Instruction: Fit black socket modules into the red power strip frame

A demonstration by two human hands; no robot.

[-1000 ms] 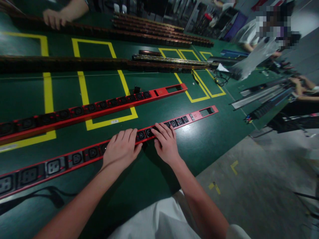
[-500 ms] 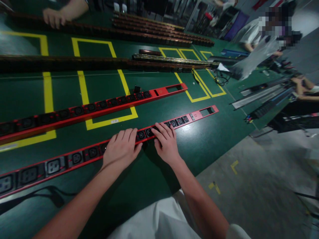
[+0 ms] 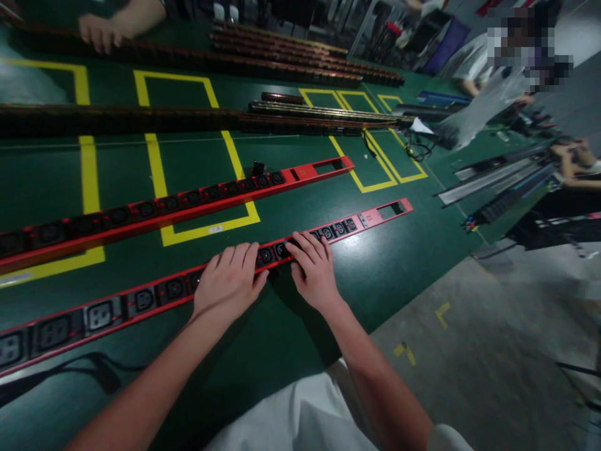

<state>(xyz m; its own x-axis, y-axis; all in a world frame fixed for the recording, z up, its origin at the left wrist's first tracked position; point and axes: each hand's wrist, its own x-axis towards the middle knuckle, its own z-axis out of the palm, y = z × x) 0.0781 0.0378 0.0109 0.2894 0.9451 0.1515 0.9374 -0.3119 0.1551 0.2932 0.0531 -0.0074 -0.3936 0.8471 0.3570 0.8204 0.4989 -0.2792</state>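
A long red power strip (image 3: 141, 300) with black sockets lies along the near side of the green table (image 3: 375, 269). My left hand (image 3: 230, 279) lies over its middle, fingers together and curled across the top, thumb against the near edge. My right hand (image 3: 312, 269) rests just to the right, its spread fingertips on the sockets there. A few sockets (image 3: 272, 252) show between the two hands. The strip's right end (image 3: 385, 212) has an open cut-out.
A second red strip (image 3: 188, 200) lies parallel farther back, a small black part (image 3: 258, 168) beside it. Dark strips (image 3: 117, 118) and a stack (image 3: 291, 56) fill the back. Another person's hand (image 3: 98, 31) rests far left. A black cable (image 3: 98, 369) runs near left. Grey floor lies right.
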